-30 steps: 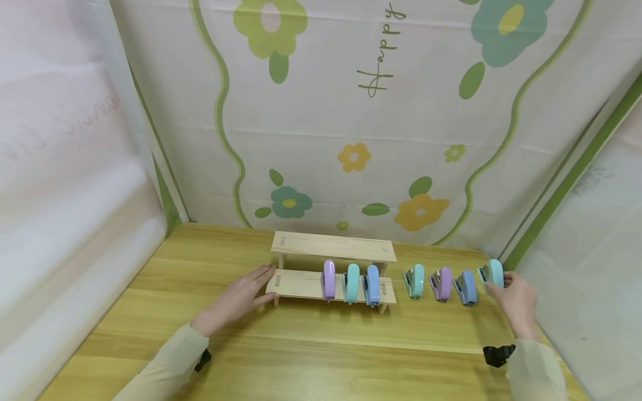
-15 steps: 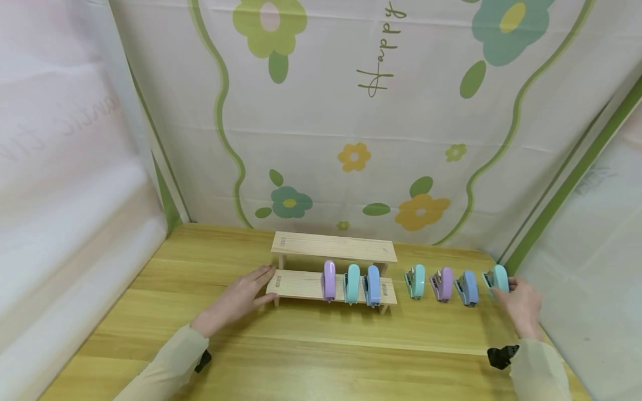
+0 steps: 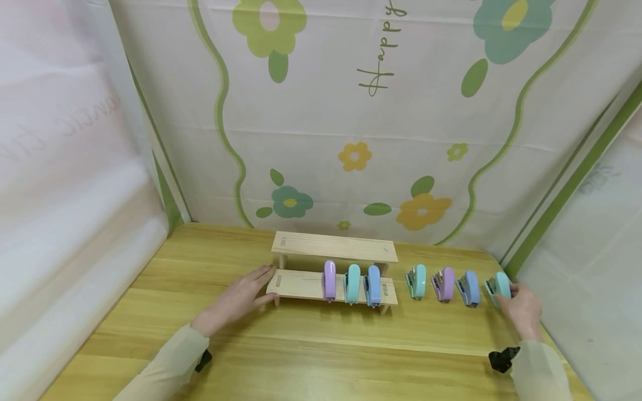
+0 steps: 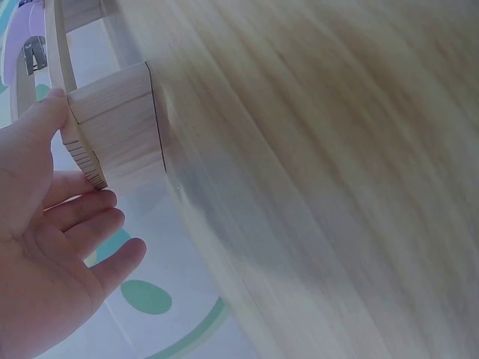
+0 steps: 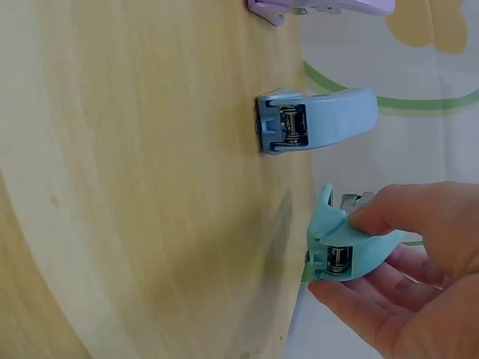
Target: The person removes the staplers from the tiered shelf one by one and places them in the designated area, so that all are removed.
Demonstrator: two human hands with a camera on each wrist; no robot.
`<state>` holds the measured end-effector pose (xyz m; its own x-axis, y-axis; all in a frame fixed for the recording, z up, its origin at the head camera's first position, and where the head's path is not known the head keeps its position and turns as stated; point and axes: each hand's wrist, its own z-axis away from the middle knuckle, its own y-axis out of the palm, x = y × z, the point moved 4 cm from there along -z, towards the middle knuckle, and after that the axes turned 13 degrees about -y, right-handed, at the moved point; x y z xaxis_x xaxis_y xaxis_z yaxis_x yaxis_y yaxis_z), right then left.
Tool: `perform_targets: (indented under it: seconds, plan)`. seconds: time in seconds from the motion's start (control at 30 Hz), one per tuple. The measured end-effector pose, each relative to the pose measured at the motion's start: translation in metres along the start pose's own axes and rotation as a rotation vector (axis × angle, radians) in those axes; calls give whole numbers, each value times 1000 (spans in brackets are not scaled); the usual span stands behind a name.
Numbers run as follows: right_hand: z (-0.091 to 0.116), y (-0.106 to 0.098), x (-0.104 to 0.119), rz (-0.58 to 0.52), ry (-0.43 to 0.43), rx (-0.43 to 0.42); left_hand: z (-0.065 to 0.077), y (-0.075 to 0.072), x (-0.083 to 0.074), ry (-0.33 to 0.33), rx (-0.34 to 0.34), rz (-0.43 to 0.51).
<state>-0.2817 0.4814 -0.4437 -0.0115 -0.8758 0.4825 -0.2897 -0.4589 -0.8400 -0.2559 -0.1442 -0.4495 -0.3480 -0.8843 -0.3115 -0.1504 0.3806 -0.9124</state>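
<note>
My left hand grips the left end of the lower step of a two-tier wooden shelf, thumb at the front edge and fingers at the far side. My right hand pinches a mint-green mini stapler between thumb and fingers, at the right end of a row on the table. Left of it stand a blue stapler, a purple stapler and another mint stapler. On the lower step sit a purple stapler, a mint stapler and a blue stapler.
The upper step of the shelf is bare wood. Behind the wooden table hangs a white floral cloth. Cloth walls also stand at the left and right, the right one close to my right hand.
My right hand has moved slightly right and down with the mint stapler, bringing it level with the row on the table. The left hand stays on the shelf.
</note>
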Motion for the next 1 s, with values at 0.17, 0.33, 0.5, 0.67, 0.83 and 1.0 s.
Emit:
perform_targets:
  seconds: [0.17, 0.33, 0.5, 0.67, 0.83, 1.0]
  plan:
    - [-1, 3, -3, 6, 2, 0, 1, -1, 0, 6, -4, 1]
    - [-3, 6, -5, 3, 2, -7, 2, -3, -1, 9, -4, 6]
    - [-3, 8, -8, 7, -8, -9, 1, -3, -2, 11, 6, 4]
    - [-3, 12, -9, 12, -5, 6, 1, -2, -2, 23, -4, 2]
    - [-5, 14, -9, 10, 17, 31, 0, -1, -2, 24, -13, 5]
    - [-7, 16, -13, 17, 11, 34, 1, -1, -1, 21, -11, 6]
